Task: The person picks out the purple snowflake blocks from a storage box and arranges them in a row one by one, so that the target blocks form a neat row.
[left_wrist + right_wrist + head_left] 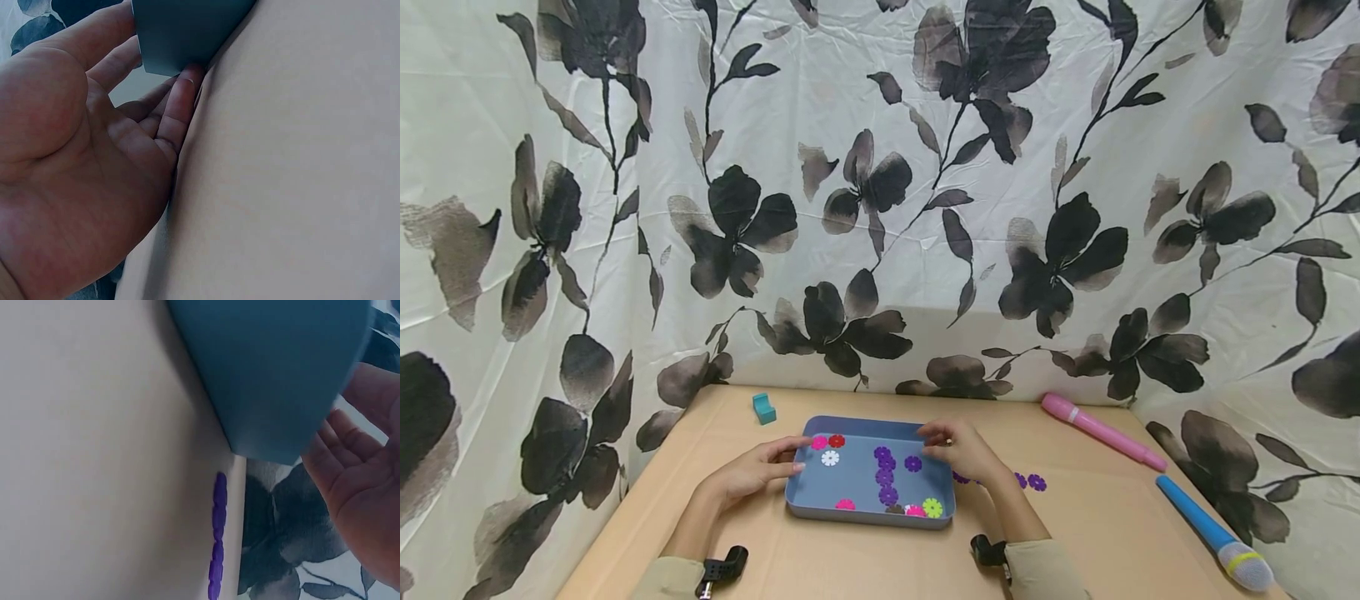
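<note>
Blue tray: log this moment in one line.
blue tray: flower pieces inside | left hand: holds left end | right hand: holds right end | purple flowers: on table, right of tray

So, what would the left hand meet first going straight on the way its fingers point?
Most likely the tray, whose side the left hand touches; just inside it, a pink flower might come next, though depth there is unclear.

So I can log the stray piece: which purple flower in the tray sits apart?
The purple flower right of the purple column; the other purple ones in the tray form that column.
</note>
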Demonstrator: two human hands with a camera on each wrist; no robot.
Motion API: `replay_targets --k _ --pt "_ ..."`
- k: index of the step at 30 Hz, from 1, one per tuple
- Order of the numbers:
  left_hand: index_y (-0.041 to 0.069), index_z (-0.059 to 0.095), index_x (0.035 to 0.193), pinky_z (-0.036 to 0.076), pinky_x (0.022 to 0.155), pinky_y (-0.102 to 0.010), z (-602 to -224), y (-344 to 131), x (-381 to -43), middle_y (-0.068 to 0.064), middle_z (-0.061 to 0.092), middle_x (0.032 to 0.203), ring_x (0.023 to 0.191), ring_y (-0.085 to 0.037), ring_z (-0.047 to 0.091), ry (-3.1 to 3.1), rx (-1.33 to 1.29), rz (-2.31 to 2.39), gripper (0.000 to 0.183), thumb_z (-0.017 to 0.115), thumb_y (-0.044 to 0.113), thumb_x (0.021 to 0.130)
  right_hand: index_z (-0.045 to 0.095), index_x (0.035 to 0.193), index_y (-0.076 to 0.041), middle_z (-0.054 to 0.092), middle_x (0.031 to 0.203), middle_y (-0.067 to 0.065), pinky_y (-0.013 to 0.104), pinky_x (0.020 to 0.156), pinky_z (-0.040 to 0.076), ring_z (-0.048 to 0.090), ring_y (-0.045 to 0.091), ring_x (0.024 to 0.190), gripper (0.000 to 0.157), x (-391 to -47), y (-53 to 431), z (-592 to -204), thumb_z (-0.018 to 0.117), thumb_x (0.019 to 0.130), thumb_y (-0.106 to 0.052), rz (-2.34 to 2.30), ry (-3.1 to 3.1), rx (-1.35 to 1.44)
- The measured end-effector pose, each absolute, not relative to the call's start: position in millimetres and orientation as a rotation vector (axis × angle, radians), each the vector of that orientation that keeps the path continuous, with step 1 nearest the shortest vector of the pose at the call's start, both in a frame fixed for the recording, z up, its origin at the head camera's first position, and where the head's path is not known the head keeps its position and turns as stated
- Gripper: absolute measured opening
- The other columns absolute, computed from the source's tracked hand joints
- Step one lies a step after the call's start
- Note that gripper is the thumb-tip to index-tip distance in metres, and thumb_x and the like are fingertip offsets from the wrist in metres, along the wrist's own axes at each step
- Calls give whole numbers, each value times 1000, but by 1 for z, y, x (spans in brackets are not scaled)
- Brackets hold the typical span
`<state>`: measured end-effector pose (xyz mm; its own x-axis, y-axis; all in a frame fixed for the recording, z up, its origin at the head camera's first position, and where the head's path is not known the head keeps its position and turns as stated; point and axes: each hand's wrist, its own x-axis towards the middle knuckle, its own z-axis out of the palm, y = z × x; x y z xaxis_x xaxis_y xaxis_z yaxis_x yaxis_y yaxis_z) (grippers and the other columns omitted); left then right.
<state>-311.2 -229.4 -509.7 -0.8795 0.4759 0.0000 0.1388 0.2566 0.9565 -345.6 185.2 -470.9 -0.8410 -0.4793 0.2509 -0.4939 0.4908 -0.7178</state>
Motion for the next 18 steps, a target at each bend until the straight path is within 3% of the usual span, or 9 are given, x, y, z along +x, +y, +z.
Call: replay_targets --k 7,11,18 --pt "5 44 157 19 128 -60 -509 -229 -311 -24 28 168 157 -45 23 2237 567 1667 62 66 26 103 70 126 4 71 125 24 38 88 63 71 29 104 32 -347 170 -475 72 95 1 1257 -2759 940" --pt "8 45 157 20 128 -59 -509 -229 -310 -21 28 169 157 -43 23 2246 546 1648 61 66 28 103 71 119 6 73 112 21 35 79 63 71 26 96 27 -347 161 -478 73 93 3 1185 -2804 959" --pt "9 46 157 20 128 -59 -510 -229 -310 -21 28 169 157 -43 23 2252 542 1648 62 67 30 103 75 109 0 74 99 8 36 79 59 63 15 86 18 -345 150 -479 75 92 2 942 -2899 865"
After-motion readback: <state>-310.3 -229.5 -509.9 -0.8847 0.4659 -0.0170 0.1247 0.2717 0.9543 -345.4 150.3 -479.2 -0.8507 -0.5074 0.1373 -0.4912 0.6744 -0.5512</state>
